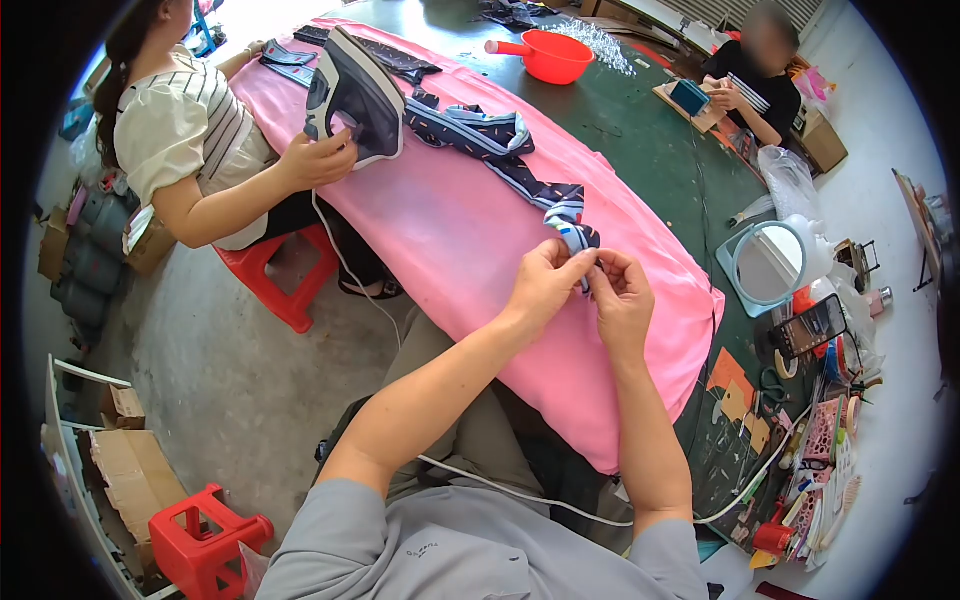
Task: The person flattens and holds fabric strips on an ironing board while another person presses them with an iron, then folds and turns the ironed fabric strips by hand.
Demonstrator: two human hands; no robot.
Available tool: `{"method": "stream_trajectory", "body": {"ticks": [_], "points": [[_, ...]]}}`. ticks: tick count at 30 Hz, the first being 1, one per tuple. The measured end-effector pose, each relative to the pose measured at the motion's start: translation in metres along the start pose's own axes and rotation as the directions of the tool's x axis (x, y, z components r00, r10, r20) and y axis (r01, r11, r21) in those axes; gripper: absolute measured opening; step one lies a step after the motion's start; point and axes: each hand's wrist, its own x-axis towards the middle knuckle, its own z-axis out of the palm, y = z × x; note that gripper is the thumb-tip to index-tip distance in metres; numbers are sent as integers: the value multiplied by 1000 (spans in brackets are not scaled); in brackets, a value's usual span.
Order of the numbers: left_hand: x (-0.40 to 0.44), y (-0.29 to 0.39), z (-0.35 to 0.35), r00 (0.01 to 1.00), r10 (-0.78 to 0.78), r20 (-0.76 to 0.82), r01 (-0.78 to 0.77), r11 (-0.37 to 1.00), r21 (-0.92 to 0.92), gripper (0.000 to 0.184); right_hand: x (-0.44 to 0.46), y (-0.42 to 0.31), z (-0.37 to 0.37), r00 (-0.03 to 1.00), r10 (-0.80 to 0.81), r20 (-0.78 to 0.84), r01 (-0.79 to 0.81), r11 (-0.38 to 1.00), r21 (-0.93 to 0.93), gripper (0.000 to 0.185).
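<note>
A long strip of dark blue patterned fabric (515, 180) with light blue edging lies twisted along the pink cloth (450, 245). Its near end is pinched between the fingertips of my left hand (545, 285) and my right hand (622, 295), which almost touch each other. Both hands are closed on this end, just above the pink cloth. The fingers hide part of the fabric between them. Farther up the cloth, a co-worker's hand (322, 160) grips a dark grey and white iron (365, 105) standing tilted up.
More fabric strips (290, 62) lie by the co-worker. A red dipper (555, 58) sits on the green table (640, 130). To the right are a round mirror (770, 262), a phone (810, 327) and scissors (772, 388). A white cord (500, 512) crosses my lap. Another person (755, 85) sits opposite.
</note>
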Motion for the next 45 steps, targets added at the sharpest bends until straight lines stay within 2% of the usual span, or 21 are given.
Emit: {"method": "stream_trajectory", "body": {"ticks": [1,5,15,20,26,36,45], "points": [[0,0,-1,1000,1,-1,-1,1000,-1,16,0,-1,-1,1000,-1,2,1,1000,-1,19],[2,-5,-7,996,69,-57,-74,992,-98,19,3,-7,-7,986,164,42,-169,971,170,20],[2,-13,-13,993,97,-70,-104,989,-104,18,4,-3,-7,982,191,-5,-178,923,341,18],[-5,1,-6,996,87,-8,-88,995,-40,18,2,-4,-6,989,145,34,-149,968,204,18],[1,-12,-15,988,149,37,-150,988,27,16,-1,-4,-2,993,108,52,-116,974,196,18],[-1,-10,-17,990,111,82,-107,993,-50,17,1,-3,-7,970,224,98,-239,952,191,15],[1,-16,-17,992,116,54,-117,993,15,18,1,-3,-7,938,306,162,-346,858,381,15]]}}
